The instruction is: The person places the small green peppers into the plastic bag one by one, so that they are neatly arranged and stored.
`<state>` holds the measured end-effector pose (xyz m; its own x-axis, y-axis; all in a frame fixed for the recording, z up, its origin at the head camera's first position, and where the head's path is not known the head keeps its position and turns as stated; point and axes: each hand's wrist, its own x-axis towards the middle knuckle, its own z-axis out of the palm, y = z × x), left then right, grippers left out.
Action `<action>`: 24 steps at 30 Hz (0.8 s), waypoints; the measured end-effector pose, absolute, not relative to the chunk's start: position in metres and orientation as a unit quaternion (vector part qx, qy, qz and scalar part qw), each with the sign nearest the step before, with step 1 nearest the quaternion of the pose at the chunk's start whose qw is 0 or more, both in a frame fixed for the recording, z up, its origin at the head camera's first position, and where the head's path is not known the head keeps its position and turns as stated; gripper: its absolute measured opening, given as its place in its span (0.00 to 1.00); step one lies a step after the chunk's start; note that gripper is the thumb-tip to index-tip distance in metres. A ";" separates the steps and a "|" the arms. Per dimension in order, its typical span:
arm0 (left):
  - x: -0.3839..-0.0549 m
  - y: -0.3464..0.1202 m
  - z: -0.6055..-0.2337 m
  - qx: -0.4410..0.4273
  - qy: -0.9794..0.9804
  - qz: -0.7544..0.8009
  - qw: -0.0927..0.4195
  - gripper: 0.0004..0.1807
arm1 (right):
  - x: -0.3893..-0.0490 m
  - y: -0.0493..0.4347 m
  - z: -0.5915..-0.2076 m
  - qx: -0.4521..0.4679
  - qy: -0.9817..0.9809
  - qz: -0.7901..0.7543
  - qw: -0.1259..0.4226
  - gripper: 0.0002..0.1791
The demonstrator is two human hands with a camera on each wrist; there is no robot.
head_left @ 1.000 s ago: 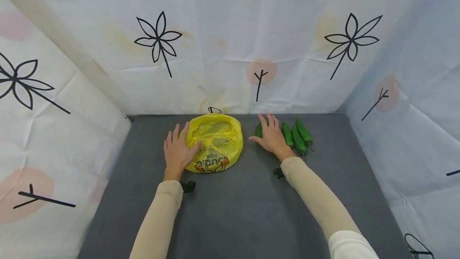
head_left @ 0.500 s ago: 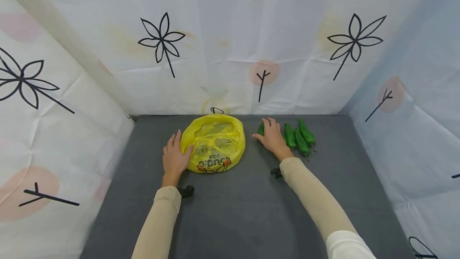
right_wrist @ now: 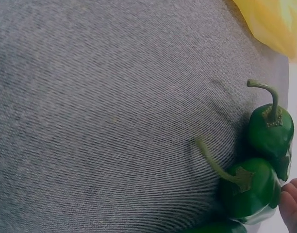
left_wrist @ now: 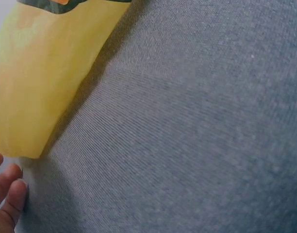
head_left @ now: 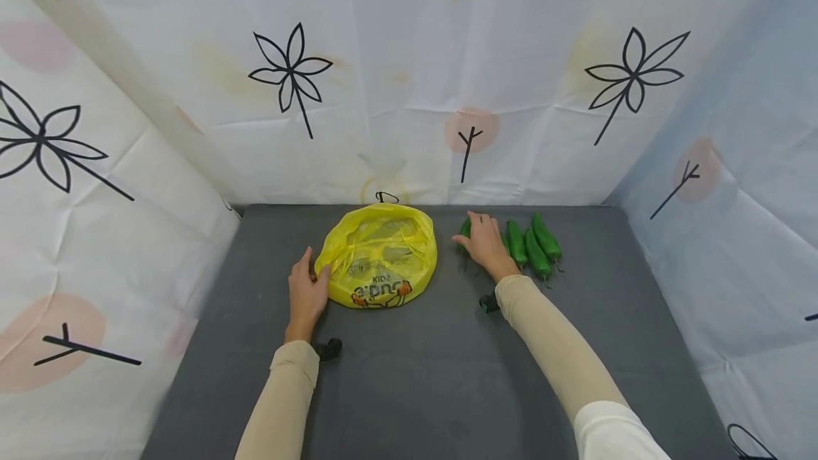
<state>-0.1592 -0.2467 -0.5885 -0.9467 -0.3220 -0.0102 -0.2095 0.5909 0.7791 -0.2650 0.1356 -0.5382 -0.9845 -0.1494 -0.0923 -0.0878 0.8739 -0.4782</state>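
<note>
A yellow plastic bag (head_left: 418, 275) with dark printing stands with its mouth spread at the back of the grey table. At its left edge, my left hand (head_left: 307, 297) pinches the bag's side between thumb and fingers. My right hand (head_left: 487, 247) is over the left end of a group of green chili peppers (head_left: 538, 253). One pepper (head_left: 464, 229) shows between its thumb and fingers. In the right wrist view a fingertip (right_wrist: 293, 204) touches a stemmed pepper (right_wrist: 250, 189); another pepper (right_wrist: 271, 128) lies beside it, apart from the other visible digit.
The grey table (head_left: 409, 389) is enclosed by white cloth (head_left: 409, 77) with plant drawings at the back and both sides. Black wrist-camera mounts (head_left: 329, 349) stick out from the wrists. Several peppers lie just right of the right hand.
My left hand has drawn back from over the bag to its left edge, its fingers closing in; the bag's side bulges slightly left. My right hand has lowered slightly among the peppers.
</note>
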 end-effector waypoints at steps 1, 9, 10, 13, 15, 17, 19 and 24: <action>-0.158 -0.247 -0.589 0.154 -0.883 -0.438 0.065 0.36 | -0.266 0.135 -0.538 -0.062 0.967 -0.238 0.065 0.43; -0.155 -0.251 -0.592 0.188 -0.858 -0.473 0.072 0.31 | -0.269 0.132 -0.537 -0.057 0.970 -0.222 0.084 0.40; -0.155 -0.251 -0.592 0.189 -0.856 -0.474 0.077 0.30 | -0.270 0.132 -0.537 -0.056 0.970 -0.223 0.084 0.40; -0.155 -0.251 -0.595 0.193 -0.852 -0.478 0.093 0.27 | -0.272 0.131 -0.535 -0.049 0.969 -0.224 0.093 0.39; -0.155 -0.250 -0.598 0.202 -0.843 -0.489 0.101 0.25 | -0.274 0.130 -0.534 -0.045 0.968 -0.225 0.103 0.39; -0.154 -0.250 -0.602 0.210 -0.833 -0.501 0.108 0.23 | -0.276 0.130 -0.532 -0.042 0.967 -0.225 0.115 0.39; -0.152 -0.250 -0.604 0.217 -0.823 -0.512 0.118 0.22 | -0.278 0.129 -0.531 -0.038 0.965 -0.227 0.127 0.39; -0.148 -0.248 -0.608 0.217 -0.823 -0.506 0.141 0.20 | -0.280 0.127 -0.529 -0.021 0.959 -0.240 0.150 0.39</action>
